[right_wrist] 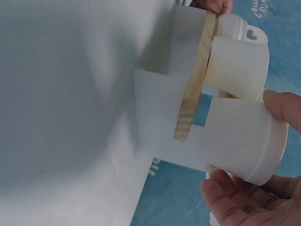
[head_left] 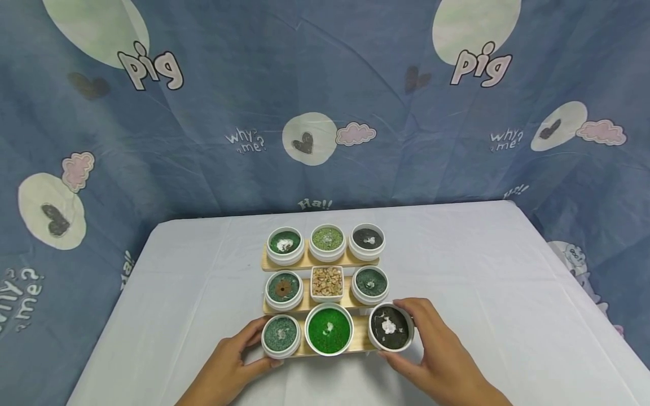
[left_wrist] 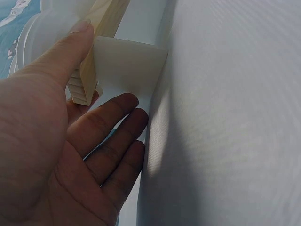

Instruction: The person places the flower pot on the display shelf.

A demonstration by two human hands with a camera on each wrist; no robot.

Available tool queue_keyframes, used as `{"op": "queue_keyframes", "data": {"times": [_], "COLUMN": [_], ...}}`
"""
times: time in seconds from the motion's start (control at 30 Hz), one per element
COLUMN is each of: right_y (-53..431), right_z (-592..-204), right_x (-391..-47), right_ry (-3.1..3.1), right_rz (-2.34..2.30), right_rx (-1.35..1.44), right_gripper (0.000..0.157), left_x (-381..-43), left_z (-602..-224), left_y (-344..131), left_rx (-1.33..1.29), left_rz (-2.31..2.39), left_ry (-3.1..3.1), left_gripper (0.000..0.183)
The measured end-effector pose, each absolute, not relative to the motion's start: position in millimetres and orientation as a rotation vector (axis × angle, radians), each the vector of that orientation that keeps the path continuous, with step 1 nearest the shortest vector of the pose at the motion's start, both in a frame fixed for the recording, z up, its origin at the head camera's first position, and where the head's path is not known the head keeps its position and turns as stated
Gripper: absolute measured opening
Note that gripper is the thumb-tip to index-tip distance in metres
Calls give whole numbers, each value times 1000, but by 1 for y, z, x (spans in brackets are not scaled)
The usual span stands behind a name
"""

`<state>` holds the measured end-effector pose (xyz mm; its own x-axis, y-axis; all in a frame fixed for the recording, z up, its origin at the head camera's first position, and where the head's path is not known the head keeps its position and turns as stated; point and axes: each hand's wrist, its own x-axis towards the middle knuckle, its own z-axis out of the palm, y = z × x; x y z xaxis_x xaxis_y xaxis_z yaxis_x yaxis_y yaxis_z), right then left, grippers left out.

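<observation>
My right hand [head_left: 439, 352] grips a round white jar [head_left: 390, 328] with a dark top and white flecks, thumb and fingers on opposite sides. In the right wrist view a gap shows between this jar [right_wrist: 242, 136] and the wooden board [right_wrist: 197, 80], so it is held above the board. My left hand [head_left: 228, 355] is at the left end of the front board, beside a jar with a grey-green top [head_left: 281, 335]. The left wrist view shows its thumb and index finger pinching the board end [left_wrist: 83, 87], the other fingers extended. A bright green jar [head_left: 329, 329] stands between.
Behind are two more wooden boards, the middle one [head_left: 304, 304] and the rear one [head_left: 317, 261], bearing round jars and a square cup of nut-like pieces [head_left: 327, 282]. White supports [right_wrist: 160, 108] raise the front board. A white cloth [head_left: 508, 316] covers the table; a blue printed curtain [head_left: 203, 158] hangs behind.
</observation>
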<state>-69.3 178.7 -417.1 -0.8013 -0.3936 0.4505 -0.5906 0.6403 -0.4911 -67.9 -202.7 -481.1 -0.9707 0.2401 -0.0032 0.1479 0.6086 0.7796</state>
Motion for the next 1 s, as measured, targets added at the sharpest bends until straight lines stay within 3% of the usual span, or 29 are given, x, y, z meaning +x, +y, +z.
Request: {"op": "queue_keyframes", "data": {"times": [0.77, 1.0], "right_y": [168, 169], "right_z": [-426, -427], "right_x": [-66, -65], "right_ry": [-2575, -2594], "right_rz": [903, 815], "right_rx": [802, 757], "right_gripper": [76, 88], "left_x": [-68, -66], "left_z": [-481, -480], "left_y": [-203, -202], "left_rx": [328, 297], "left_rz": [1313, 1306], "left_ry": [2708, 2702], "left_gripper": [72, 72]}}
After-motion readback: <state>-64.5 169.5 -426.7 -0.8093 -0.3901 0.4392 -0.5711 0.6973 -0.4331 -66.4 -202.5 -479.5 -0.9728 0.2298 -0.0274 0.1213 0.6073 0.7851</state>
